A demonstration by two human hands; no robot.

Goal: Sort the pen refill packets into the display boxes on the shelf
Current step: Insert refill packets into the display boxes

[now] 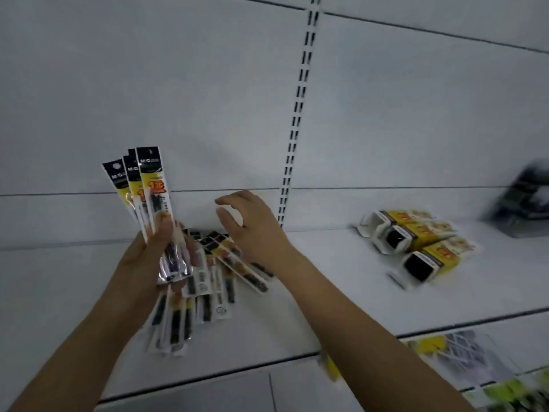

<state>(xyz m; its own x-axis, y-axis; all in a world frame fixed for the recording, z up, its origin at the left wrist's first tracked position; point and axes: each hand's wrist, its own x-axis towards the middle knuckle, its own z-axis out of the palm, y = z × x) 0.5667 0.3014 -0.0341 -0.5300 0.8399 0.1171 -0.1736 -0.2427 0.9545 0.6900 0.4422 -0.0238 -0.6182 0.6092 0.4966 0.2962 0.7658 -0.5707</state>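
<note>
Pen refill packets (208,272) lie in a loose, overlapping pile on the white shelf (326,307), and everything else is placed here relative to that pile. Just above its left part, the left hand (148,251) is closed around a fanned bunch of packets (142,185) — three or so, held upright by their lower ends, their black and yellow printed tops pointing up against the white back panel (148,84). The thumb lies across the front of the bunch. Over the far right part of the pile hovers the right hand (252,227), holding nothing; its fingers are curled and spread apart from the thumb in a wide, loose claw, palm turned toward the left hand. Whether it touches the packets under it cannot be told. Well to the right of the pile, on the same shelf, three yellow display boxes (416,242) lie on their sides, close together, with open ends facing the front — their dark insides show. Beyond the pile a slotted upright (300,99) runs up the back panel. Farther right than the boxes sits a dark, blurred object (523,200).
</note>
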